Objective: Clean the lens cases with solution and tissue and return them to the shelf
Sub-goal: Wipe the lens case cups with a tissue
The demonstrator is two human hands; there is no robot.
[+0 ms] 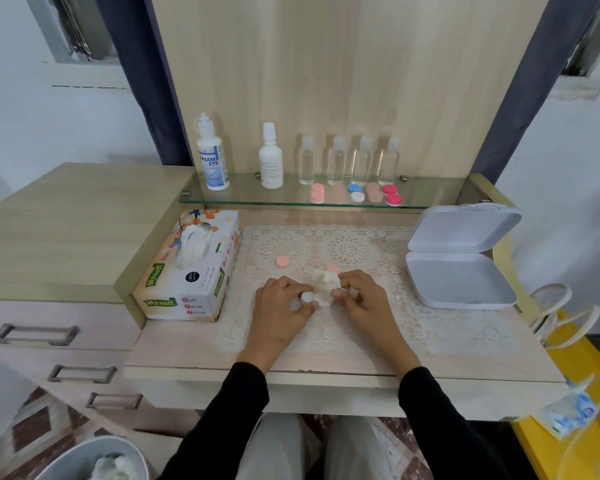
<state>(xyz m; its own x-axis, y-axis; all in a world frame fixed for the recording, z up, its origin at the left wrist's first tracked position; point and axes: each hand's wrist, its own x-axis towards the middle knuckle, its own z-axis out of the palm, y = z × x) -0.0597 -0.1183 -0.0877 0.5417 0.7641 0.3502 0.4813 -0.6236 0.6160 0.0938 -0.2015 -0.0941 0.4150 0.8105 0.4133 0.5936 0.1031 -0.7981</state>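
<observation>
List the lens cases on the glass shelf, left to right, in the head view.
pink case → pale peach case → blue-and-white case → tan case → red case

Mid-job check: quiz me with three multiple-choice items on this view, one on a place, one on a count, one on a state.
1. Where is the tissue box relative to the lace mat? A left of it; B right of it; C in front of it.
2. How many clear bottles stand on the glass shelf? A two; B four; C six.
3. What state is the white box in? A lid shut; B lid open; C upside down.
Answers: 1 A, it stands at the mat's left edge. 2 B, four stand in a row behind the lens cases. 3 B, its lid is swung up and back.
</observation>
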